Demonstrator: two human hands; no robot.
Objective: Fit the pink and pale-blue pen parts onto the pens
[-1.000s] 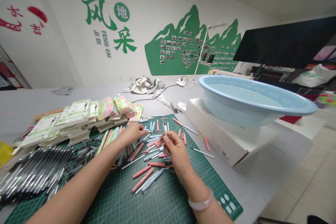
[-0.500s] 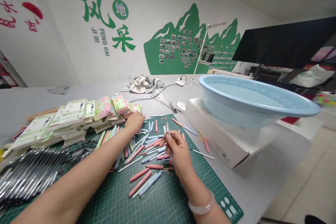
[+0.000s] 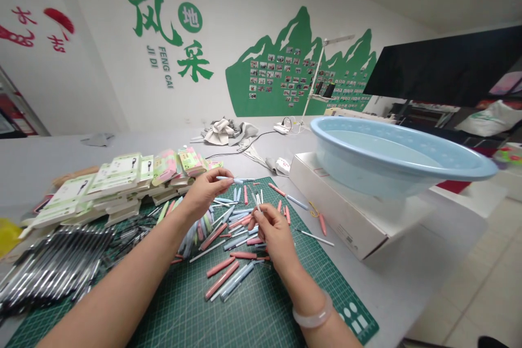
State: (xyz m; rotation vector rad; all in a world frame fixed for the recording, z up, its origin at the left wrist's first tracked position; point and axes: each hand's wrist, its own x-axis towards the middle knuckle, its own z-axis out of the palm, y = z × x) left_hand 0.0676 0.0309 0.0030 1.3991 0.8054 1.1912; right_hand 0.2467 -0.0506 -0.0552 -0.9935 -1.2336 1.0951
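Note:
My left hand (image 3: 206,191) pinches a light-blue pen part (image 3: 230,179) above the far side of the loose pile. Its thin tip points right. My right hand (image 3: 275,234) is closed on a slim, pale pen refill (image 3: 256,201), which slants up from the fingertips. Between and below the hands, pink pen barrels (image 3: 222,280), blue pen barrels (image 3: 237,281) and white refills lie scattered on a green cutting mat (image 3: 179,310). A pink barrel with an orange end lies close under my right hand. Part of the pile is hidden behind my hands.
Stacked small boxes (image 3: 118,174) and a row of black-and-clear pens (image 3: 61,261) occupy the left. A blue basin (image 3: 367,168) rests on a white carton (image 3: 338,212) at the right. Gray-white gloves (image 3: 222,131) and a cable lie at the back.
My left hand has come back from beside the boxes, rising and now showing a light-blue pen part. My right hand stays nearly in place with its refill.

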